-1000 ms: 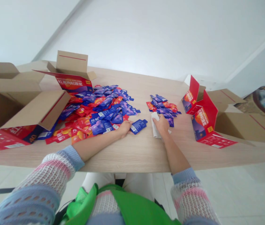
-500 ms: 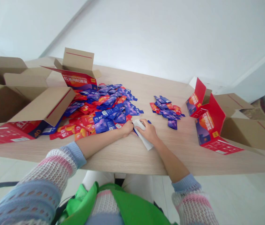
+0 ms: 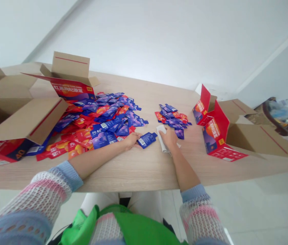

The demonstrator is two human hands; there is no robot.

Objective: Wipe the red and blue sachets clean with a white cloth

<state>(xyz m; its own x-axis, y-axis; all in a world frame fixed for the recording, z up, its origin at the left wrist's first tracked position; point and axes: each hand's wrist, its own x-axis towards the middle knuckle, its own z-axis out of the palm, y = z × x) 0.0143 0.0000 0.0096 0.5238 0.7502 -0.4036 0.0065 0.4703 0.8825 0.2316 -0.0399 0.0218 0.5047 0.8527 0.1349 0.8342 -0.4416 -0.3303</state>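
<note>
My left hand pinches one end of a blue spouted pouch, whose barcode side faces up and whose spout points right. Just to the right, my right hand is closed on a folded white cloth, apart from the pouch. A big heap of blue and red pouches lies left of and beyond my left hand. Beyond my right hand sits a smaller pile of the same pouches.
Open red cartons with brown insides stand on the left, one at the front and another behind. Two smaller red boxes are open on the right. The wooden table meets a white wall. A bin-like container stands beyond its right end.
My right hand has moved right with the cloth, off the blue pouch. That pouch, mostly covered before, now shows in my left hand. The view has shifted rightward.
</note>
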